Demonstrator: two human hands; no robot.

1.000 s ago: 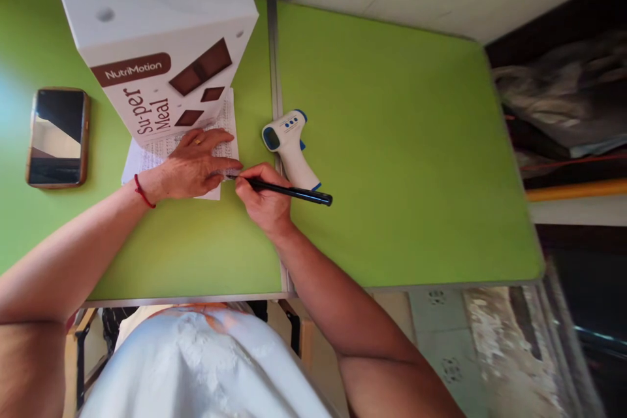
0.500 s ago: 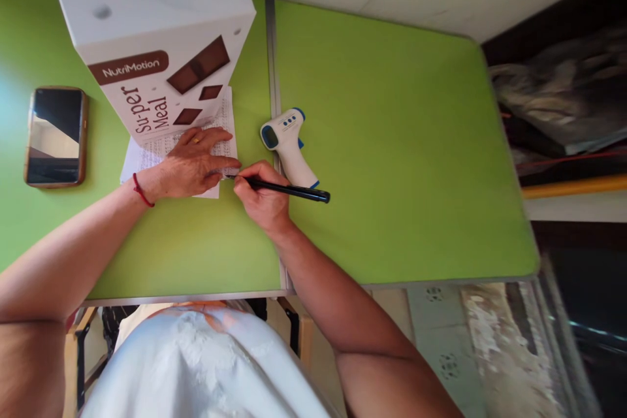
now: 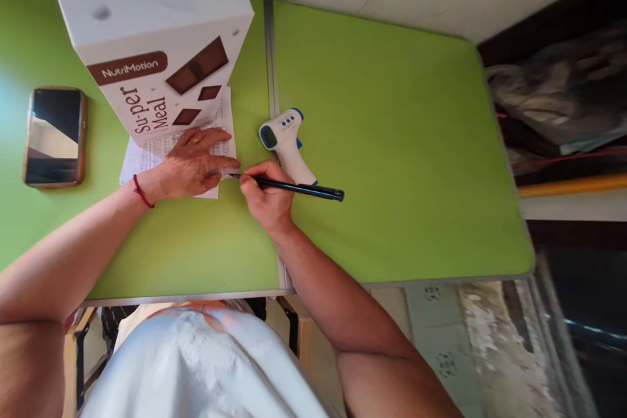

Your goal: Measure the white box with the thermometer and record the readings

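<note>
My left hand lies with fingers stretched out over a sheet of paper covered in small handwriting. Pinched in my right hand is a black pen, its tip at the paper's right edge, close to my left fingers. A white box printed "NutriMotion Su-per Meal" stands on the upper part of the paper and hides some of it. Just beyond my right hand lies a white and blue infrared thermometer.
A smartphone in a brown case lies at the left of the green table. A metal seam crosses the tabletop. Dark shelving with a plastic-wrapped bundle is past the right edge.
My right hand has shifted slightly to the right with the pen, and the pen's tip now shows more. My left hand stays in place on the paper.
</note>
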